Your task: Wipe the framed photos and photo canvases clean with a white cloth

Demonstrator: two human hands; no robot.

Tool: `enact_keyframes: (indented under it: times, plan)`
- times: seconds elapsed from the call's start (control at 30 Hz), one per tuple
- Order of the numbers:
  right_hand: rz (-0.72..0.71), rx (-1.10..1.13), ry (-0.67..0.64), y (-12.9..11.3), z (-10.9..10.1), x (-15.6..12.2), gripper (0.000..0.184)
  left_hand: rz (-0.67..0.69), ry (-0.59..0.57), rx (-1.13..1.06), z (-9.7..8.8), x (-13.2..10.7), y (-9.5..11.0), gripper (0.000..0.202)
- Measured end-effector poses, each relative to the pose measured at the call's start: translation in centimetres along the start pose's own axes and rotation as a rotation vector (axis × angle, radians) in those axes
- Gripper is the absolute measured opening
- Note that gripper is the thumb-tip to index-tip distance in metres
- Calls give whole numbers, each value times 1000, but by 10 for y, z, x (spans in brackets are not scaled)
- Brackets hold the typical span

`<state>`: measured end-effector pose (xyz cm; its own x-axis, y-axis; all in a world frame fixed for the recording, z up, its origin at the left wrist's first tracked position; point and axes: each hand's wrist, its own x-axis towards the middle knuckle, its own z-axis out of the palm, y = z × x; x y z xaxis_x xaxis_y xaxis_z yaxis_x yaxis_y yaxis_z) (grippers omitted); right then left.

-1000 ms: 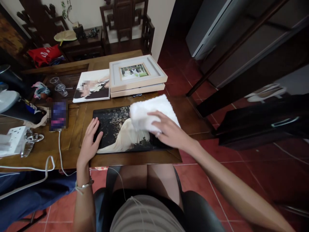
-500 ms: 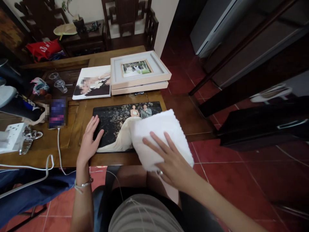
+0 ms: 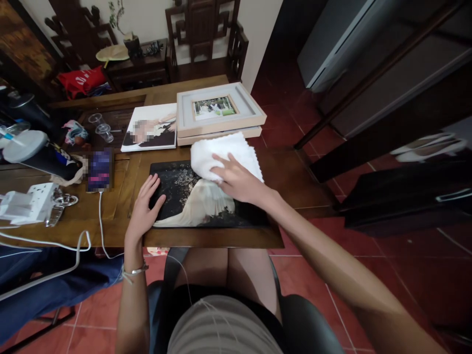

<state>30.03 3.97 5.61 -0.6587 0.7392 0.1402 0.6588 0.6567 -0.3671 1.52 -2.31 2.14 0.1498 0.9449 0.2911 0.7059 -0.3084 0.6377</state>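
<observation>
A dark photo panel showing a figure in a long white dress lies flat on the wooden table in front of me. My left hand rests flat on the panel's left edge, fingers spread. My right hand presses a folded white cloth onto the panel's upper right part, fingers laid flat on the cloth.
Two stacked light wooden picture frames and a frameless photo print lie behind the panel. To the left are a phone on a white cable, a white power strip, plastic cups and a dark flask. Red tiled floor lies to the right.
My right hand slid the cloth down to the panel's lower right corner, then back up to its upper right part. My left hand stayed on the left edge.
</observation>
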Motion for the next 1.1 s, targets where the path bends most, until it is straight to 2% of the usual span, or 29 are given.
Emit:
enact_keyframes:
  times: [0.07, 0.13, 0.27, 0.37, 0.43, 0.47, 0.53, 0.63, 0.73, 0.83, 0.9, 0.97, 1.1]
  plan:
    - [58, -67, 46, -2, 9, 10, 36, -3, 0, -1, 0, 0, 0, 48]
    - [71, -123, 77, -16, 20, 3, 35, -10, 1, -3, 0, 0, 1, 47]
    - [-35, -149, 93, -63, 39, -44, 19, -18, -5, -2, 1, -1, 2, 45]
    - [-140, -93, 88, -97, 38, -81, 9, -18, -17, 4, 1, -1, 3, 46]
    - [-182, -4, 46, -109, 29, -94, 6, -21, -21, 6, 0, -1, 3, 46]
    - [-191, 42, 27, -111, 23, -96, 11, -23, -23, 7, 0, -1, 3, 46]
    - [-206, 113, -1, -103, 13, -87, 25, -24, -25, 10, 0, -1, 3, 46]
    - [-206, 134, 0, -72, 5, -52, 36, -19, -25, 9, 0, -1, 3, 47]
    - [-131, 109, 1, -36, 5, -5, 32, -8, -26, 6, 0, -2, 2, 47]
    - [-58, 68, -21, -15, 4, 32, 29, 3, -27, 4, 0, -2, 0, 47]
    - [-4, 23, -32, -16, 4, 43, 31, 2, -24, 0, 0, -2, 0, 47]
    - [42, -27, -31, -27, 8, 41, 34, -3, -24, -9, 0, -2, 0, 47]
    - [22, -67, -37, -73, 29, 2, 31, -15, -24, -23, 0, -2, 1, 47]
